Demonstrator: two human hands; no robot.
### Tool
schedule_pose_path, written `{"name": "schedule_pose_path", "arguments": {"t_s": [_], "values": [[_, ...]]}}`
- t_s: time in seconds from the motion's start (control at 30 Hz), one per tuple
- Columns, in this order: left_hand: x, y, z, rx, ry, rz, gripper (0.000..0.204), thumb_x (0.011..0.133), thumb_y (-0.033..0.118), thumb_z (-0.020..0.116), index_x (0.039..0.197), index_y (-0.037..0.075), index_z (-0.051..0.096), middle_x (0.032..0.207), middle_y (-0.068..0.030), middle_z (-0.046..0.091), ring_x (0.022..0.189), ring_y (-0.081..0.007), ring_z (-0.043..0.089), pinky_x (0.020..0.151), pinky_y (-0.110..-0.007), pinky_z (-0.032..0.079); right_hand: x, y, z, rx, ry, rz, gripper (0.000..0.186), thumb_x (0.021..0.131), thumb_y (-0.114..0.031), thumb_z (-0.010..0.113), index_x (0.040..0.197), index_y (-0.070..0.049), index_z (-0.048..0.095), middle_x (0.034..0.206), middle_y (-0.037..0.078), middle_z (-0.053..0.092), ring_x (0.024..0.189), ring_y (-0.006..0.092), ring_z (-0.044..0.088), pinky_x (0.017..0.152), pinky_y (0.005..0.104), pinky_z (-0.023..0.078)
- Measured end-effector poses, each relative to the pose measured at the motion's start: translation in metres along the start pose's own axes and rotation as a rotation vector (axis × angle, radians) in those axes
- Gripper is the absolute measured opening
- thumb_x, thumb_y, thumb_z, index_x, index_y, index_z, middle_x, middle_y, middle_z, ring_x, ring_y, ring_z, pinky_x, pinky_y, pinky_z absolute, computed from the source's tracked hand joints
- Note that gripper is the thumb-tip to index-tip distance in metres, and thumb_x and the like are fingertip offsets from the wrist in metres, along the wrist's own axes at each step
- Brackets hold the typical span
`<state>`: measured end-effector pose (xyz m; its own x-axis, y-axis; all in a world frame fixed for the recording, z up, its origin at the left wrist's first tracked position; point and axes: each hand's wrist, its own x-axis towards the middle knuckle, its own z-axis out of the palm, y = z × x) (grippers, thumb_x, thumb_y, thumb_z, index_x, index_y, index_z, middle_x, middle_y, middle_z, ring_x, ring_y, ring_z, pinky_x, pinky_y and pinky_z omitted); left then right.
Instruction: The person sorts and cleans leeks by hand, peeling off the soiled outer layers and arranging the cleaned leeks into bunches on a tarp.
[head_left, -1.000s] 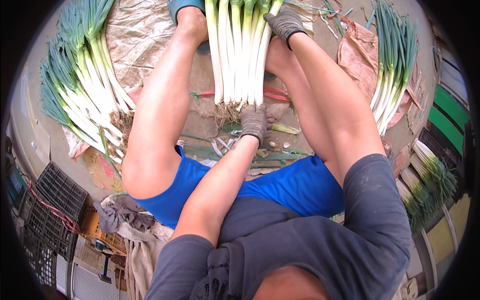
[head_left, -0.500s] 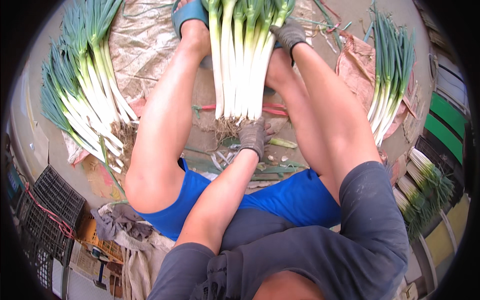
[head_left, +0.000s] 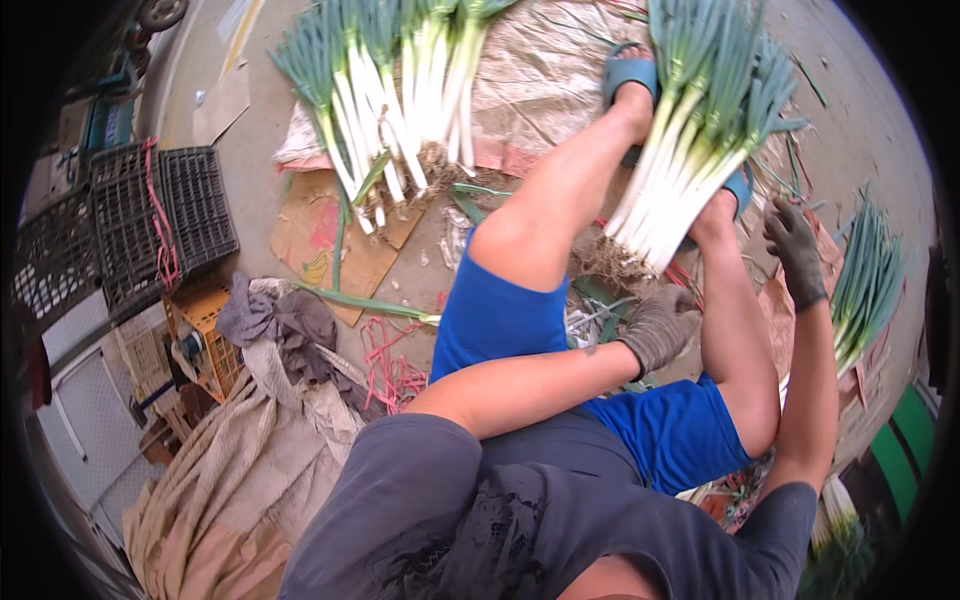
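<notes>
A bunch of leeks (head_left: 680, 150) lies between my legs, green tops away from me, white stems and tangled roots towards me. My left hand (head_left: 662, 328), in a grey-brown glove, is just below the root ends, fingers curled in; whether they hold anything is hidden. Off to the right of the bunch, my gloved right hand (head_left: 795, 255) is raised over my right shin side, fingers apart with nothing visible in them. Between my legs, pink-red ties (head_left: 685, 285) and leaf scraps lie near the roots.
More leeks (head_left: 400, 90) lie on sacking at far left, others (head_left: 868, 270) at right. Black crates (head_left: 165, 225), an orange crate (head_left: 205, 325) and crumpled cloth (head_left: 260, 420) stand at left. Tangled pink string (head_left: 390, 365) lies by my left knee, near a cardboard sheet (head_left: 335, 235).
My right hand has let go of the leek bunch and moved off to its right. My left hand has drawn slightly back from the roots. The view has swung left.
</notes>
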<state>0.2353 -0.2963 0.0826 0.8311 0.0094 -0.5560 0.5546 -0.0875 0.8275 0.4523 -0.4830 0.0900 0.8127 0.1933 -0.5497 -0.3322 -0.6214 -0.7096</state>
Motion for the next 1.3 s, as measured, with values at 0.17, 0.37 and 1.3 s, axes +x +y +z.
{"name": "schedule_pose_path", "arguments": {"t_s": [0.17,0.37,1.3], "values": [[0.022,0.016,-0.215,0.613,0.563,0.644,0.015,0.088,0.006,0.059,0.101,0.006,0.065,0.107,-0.0092,0.066,0.097,-0.0199,0.064,0.080,-0.031,0.053,-0.109,-0.078,0.021,0.142,-0.067,-0.126,0.051,0.095,-0.020,0.059,0.141,0.000,0.046,0.115,0.006,0.060,0.089,0.0103,0.056,0.076,0.0246,0.049],[0.063,-0.093,-0.435,0.426,0.934,-0.436,0.053,0.082,0.043,0.063,0.105,-0.005,0.069,0.106,-0.0269,0.069,0.103,-0.0377,0.066,0.095,-0.042,0.048,-0.122,-0.050,0.047,0.128,-0.126,-0.102,0.053,0.094,-0.022,0.062,0.140,0.000,0.047,0.112,0.007,0.061,0.087,0.0106,0.057,0.077,0.0252,0.048],[-0.234,0.030,-0.158,-0.377,0.413,0.051,0.019,0.098,0.023,0.056,0.104,0.007,0.048,0.071,0.0001,0.049,0.050,-0.0066,0.045,0.045,-0.021,0.039,-0.141,-0.180,0.216,-0.291,-0.354,-1.446,0.047,0.082,-0.003,0.062,0.128,0.003,0.050,0.109,0.016,0.058,0.093,0.0259,0.065,0.080,0.0316,0.054]]}}
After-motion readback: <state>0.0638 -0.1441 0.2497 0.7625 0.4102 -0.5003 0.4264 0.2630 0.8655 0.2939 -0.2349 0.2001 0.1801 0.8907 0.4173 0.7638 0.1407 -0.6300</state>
